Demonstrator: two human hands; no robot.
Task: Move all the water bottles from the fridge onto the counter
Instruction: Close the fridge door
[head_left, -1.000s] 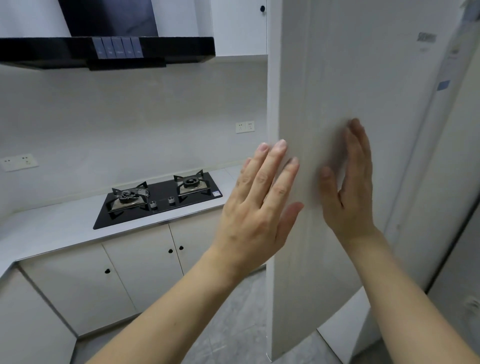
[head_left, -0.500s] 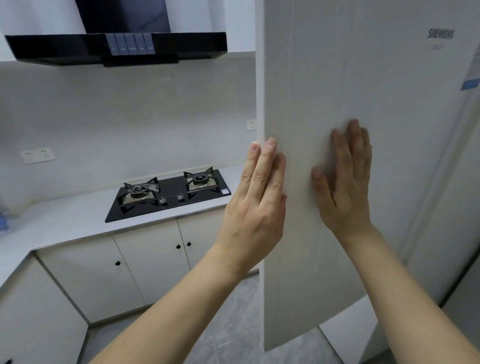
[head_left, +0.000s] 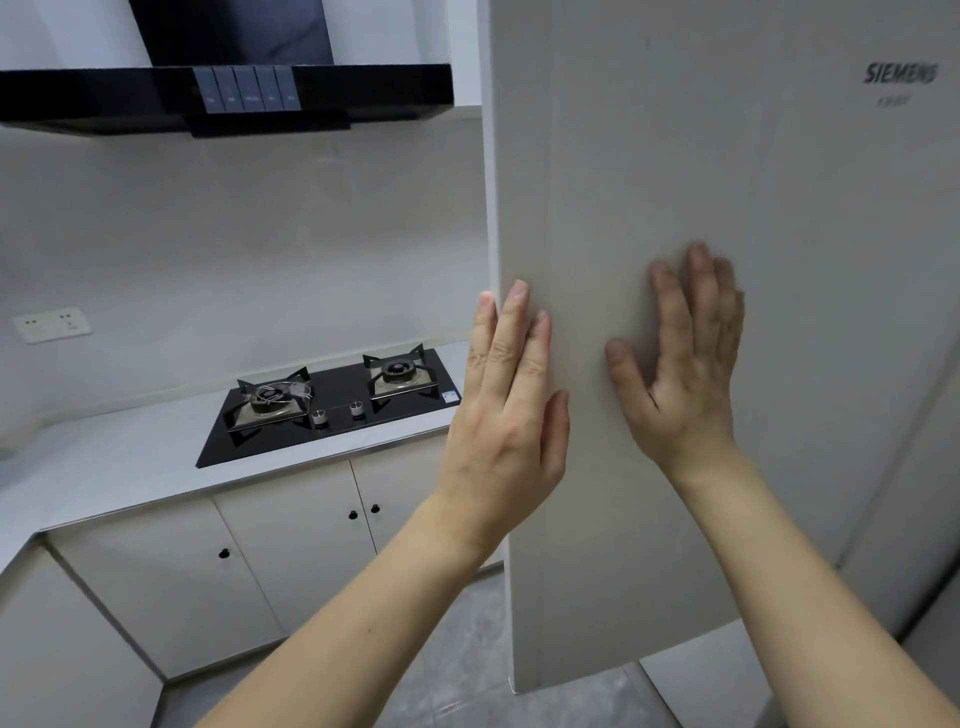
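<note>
Both hands are lying flat, fingers straight — left hand at the fridge door edge, right hand at its three o'clock; bottles unseen — probably heavy, slick; grip mid-body

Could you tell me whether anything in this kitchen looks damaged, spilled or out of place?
Nothing stands out. Both hands, left and right, lie flat on the fridge door; the hob and counter look tidy.
</note>
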